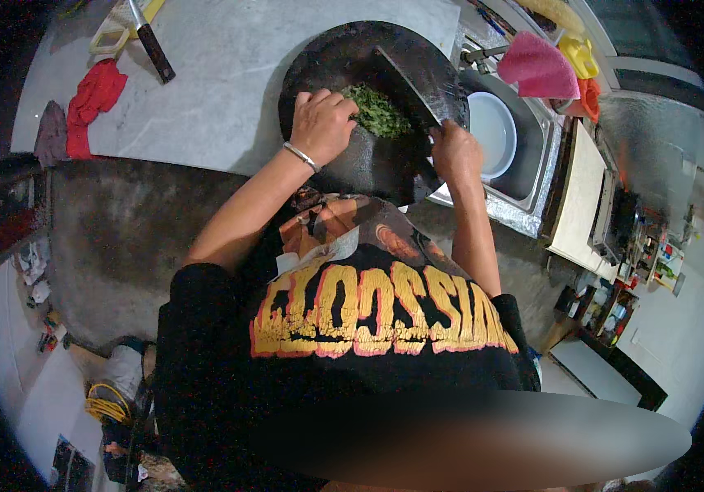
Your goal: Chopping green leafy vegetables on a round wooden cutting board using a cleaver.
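A round, dark chopping board (352, 161) lies before me, overlapping the front edge of the light worktop. A heap of finely chopped leafy greens (383, 114) sits near its middle. My right hand (458, 154) grips the handle of a broad-bladed cleaver (410, 86) at the board's right side. The blade stands on edge, slanting away to the upper left, apart from most of the greens. My left hand (324, 123), with a silver bangle at the wrist, is over the board's left part. Its fingers curl at the left edge of the greens; whether they pinch any is hidden.
A metal sink (527, 166) with a white basin (492, 135) adjoins the board on the right, below a tap (481, 55) and pink cloth (536, 64). Further right is a gas stove (610, 215). On the worktop's left lie a dark-handled knife (155, 58) and red cloth (95, 95).
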{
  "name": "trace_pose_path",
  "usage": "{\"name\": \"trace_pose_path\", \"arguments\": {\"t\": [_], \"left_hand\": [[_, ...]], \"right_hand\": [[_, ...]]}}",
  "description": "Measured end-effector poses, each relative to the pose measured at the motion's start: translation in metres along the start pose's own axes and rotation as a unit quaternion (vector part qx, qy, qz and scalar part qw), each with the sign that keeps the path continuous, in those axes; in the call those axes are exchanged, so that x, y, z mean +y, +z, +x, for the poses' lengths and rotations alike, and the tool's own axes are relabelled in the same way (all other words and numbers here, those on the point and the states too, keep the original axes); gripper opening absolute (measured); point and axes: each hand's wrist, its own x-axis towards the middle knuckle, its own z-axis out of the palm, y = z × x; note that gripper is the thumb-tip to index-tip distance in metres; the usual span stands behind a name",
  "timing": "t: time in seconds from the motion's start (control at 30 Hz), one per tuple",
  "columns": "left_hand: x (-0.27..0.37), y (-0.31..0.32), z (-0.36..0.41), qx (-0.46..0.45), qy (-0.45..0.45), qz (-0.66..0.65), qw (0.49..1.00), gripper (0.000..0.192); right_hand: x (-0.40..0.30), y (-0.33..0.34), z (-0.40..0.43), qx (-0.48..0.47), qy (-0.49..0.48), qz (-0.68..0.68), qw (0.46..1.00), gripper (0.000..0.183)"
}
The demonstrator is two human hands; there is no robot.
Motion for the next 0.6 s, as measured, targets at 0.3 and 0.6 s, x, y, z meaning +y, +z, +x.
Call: {"name": "trace_pose_path", "arguments": {"t": [0.3,0.6], "left_hand": [[-0.017,-0.015,-0.001,0.154,-0.013,-0.115,0.981,0.014],[-0.033,-0.027,-0.026,0.243,-0.082,-0.194,0.947,0.022]], "right_hand": [[-0.024,-0.023,-0.016,-0.006,-0.055,0.05,0.997,0.022],[-0.034,-0.007,-0.016,-0.064,-0.121,0.044,0.99,0.025]]}}
